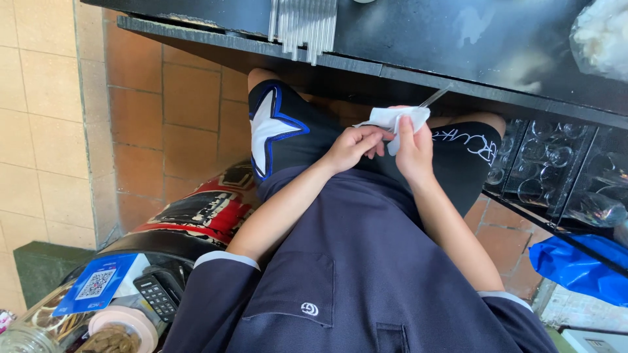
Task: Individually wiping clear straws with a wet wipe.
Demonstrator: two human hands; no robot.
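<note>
While seated, two hands, left grip (353, 145) and right grip (413, 151), both clamped on one white cloth (394, 119) around one clear straw (434, 97).

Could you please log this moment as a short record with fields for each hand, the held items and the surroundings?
left hand: pinches the white tissue from the left
right hand: grips the tissue around a thin clear rod
rod: pokes out of the tissue, up to the right
posture: seated, hands over the lap
above: black counter with a bundle of clear rods
right: rack of glasses, blue bag
</note>
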